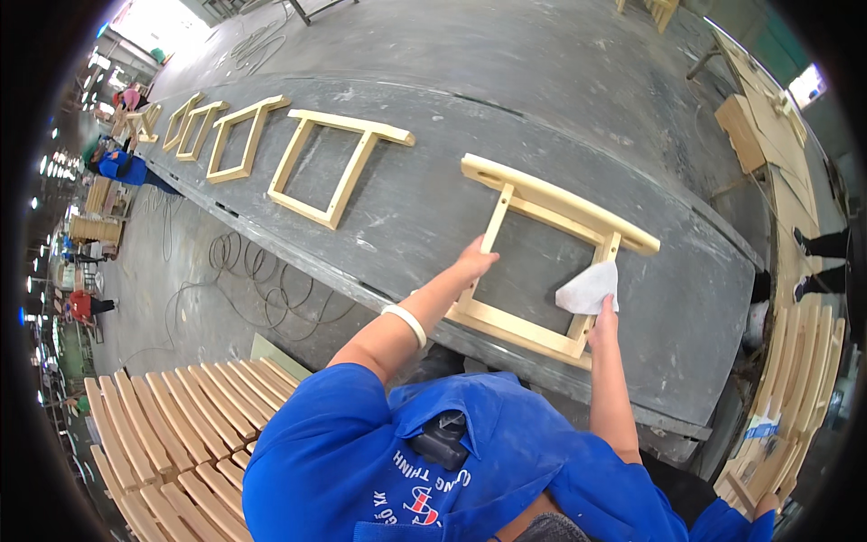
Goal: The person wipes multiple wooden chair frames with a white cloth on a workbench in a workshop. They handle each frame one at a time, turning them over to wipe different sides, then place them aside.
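A pale wooden frame (542,203) lies flat on the grey worktable (433,163) in front of me. My left hand (474,262) rests on the frame's left upright, fingers pressed onto the wood. My right hand (603,312) grips a white cloth (587,289) and holds it against the frame's right upright near the lower rail. A white band sits on my left wrist.
Several more wooden frames (330,167) lie in a row along the table to the left. Stacks of curved wooden slats (172,425) stand at lower left and slats (799,379) at right. Cables (262,289) coil on the floor. Other people work at far left.
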